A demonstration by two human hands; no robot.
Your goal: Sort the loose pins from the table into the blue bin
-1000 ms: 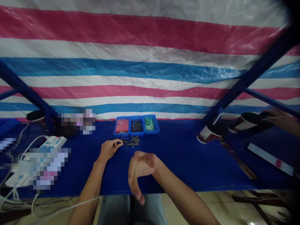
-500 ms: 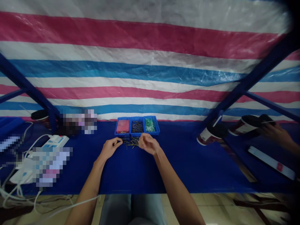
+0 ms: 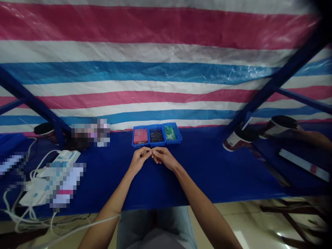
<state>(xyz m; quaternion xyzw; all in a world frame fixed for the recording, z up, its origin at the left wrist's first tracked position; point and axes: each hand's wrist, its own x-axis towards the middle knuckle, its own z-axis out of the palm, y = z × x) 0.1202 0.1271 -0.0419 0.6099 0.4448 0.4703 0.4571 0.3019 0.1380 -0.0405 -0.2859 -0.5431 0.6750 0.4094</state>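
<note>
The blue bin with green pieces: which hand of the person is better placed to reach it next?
Probably the right hand: it is nearer to the blue bin with green pieces, which stands at the right end of the row. The left hand is farther left, with the right hand in between.

Wall of red, white and blue striped sheeting, 2 slanted blue posts, blue tabletop, pale floor
</note>
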